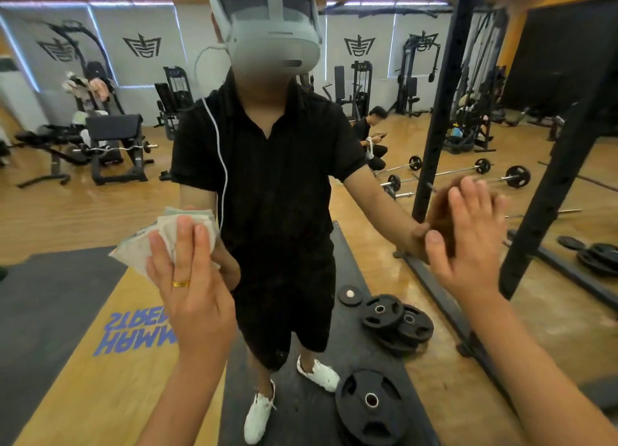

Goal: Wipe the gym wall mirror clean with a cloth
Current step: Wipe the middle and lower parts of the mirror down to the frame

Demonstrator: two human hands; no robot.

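Observation:
The wall mirror (100,211) fills the whole view and reflects me and the gym behind. My left hand (187,278), with a gold ring, presses a crumpled pale cloth (160,231) flat against the glass at left centre, fingers straight and pointing up. My right hand (468,245) lies flat on the mirror at the right with fingers spread, touching its own reflection and holding nothing.
Reflected in the glass: black weight plates (391,325) on a dark mat, a black rack upright (444,111), barbells on the wooden floor, benches and machines at the back, and a person crouching at mid right.

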